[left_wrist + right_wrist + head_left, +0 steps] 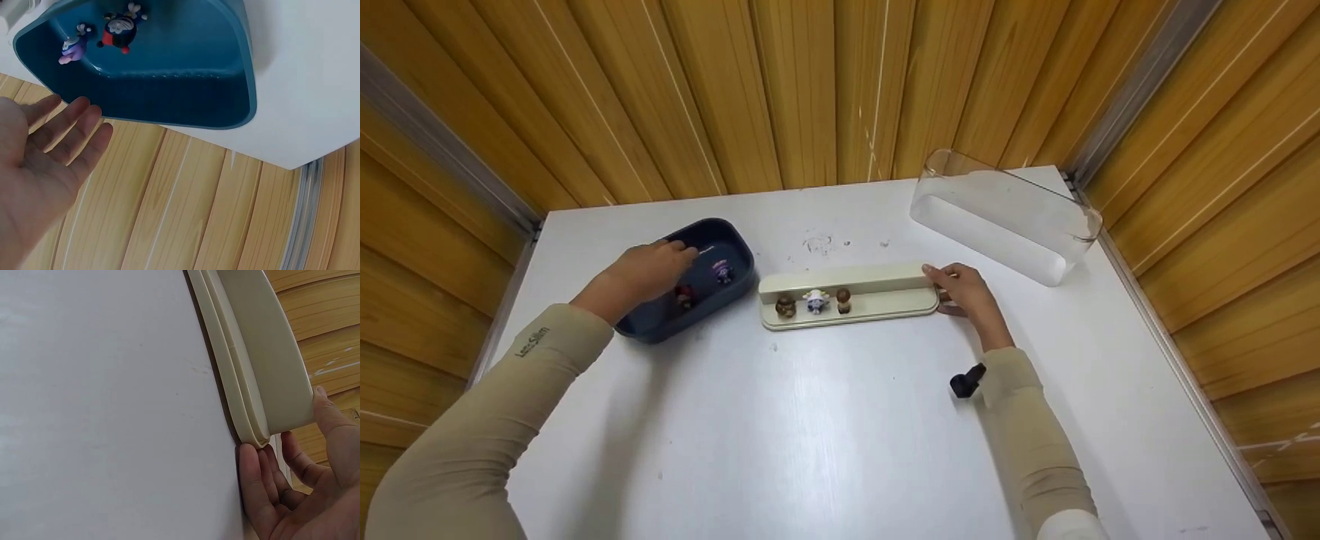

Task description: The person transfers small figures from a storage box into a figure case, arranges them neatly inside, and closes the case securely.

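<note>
Mid-transfer: figurines going from bin to shelf, left hand empty over the bin.

Left hand (649,271) hovers above the blue bin (739,281), fingers straight and spread, holding nothing; the purple figurine (73,49) and the red-and-black figurine (119,31) lie on the bin floor just beyond its fingertips. Right hand (967,291) steadies the end of the cream shelf (877,281), thumb on the back rail and fingers curled under the end. Three figurines (814,301) stand on the shelf, well left of that hand. Next move likely needs the left hand to dip in and pinch one toy. Clear cover (1005,217) lies beyond the right hand.
</note>
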Demonstrator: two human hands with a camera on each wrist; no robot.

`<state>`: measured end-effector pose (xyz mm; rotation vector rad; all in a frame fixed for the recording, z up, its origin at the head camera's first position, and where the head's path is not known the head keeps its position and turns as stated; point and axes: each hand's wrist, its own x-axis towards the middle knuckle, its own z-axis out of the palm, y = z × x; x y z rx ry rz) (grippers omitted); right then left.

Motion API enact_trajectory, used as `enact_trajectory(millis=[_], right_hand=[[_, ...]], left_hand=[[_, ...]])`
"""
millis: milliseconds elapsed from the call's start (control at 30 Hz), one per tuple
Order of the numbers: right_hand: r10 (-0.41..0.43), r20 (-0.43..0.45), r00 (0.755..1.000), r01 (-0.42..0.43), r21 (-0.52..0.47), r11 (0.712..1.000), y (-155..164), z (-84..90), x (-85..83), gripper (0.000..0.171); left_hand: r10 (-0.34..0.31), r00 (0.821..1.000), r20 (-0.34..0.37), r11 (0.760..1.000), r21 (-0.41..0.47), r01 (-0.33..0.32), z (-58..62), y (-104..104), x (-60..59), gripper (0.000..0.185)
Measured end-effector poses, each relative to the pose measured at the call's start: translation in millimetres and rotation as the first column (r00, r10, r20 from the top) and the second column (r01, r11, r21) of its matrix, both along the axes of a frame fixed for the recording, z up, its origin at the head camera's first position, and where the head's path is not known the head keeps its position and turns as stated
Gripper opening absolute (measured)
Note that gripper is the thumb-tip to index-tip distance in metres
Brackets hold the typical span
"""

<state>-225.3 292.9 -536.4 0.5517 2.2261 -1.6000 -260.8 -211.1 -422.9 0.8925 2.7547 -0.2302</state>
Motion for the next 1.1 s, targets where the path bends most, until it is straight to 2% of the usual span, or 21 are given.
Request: enact_trajectory(millis=[100, 200, 367, 567, 867, 1100], right_hand=[[-0.001, -0.001, 1.000, 0.001, -0.008, 1.000, 0.5, -0.6, -0.4, 0.063], [0.005, -0.006, 1.000, -0.005, -0.008, 1.000, 0.2, -0.7, -0.8, 0.064], [-0.003, -0.001, 1.000, 0.003, 0.005, 1.000, -0.8, -0.2, -0.3, 0.064], [-0.005, 0.003, 1.000, 0.005, 0.004, 1.000, -2.9, -0.5, 1.9, 0.060], [-0.007, -0.008, 1.000, 0.007, 0.012, 1.000, -1.7, 0.9, 2.2, 0.061], [-0.006, -0.001, 1.000, 0.006, 0.008, 1.000, -1.3, 2.4, 2.6, 0.066]], left_hand=[[-0.029, 1.000, 0.006, 1.000, -0.005, 0.029, -1.6, -4.4, 0.5, 0.032], [-0.030, 0.999, 0.037, 1.000, 0.004, 0.030, -6.4, -7.9, 1.2, 0.037], [0.025, 0.995, 0.095, 0.999, 0.046, -0.029, -17.3, -9.1, -0.3, 0.040], [0.061, 0.988, 0.144, 0.992, 0.100, -0.075, -30.0, -9.1, -0.1, 0.029], [0.062, 0.989, 0.132, 0.988, 0.129, -0.079, -34.9, -7.6, 0.3, 0.018], [0.089, 0.991, 0.097, 0.981, 0.166, -0.104, -49.8, -10.1, -5.5, 0.009]])
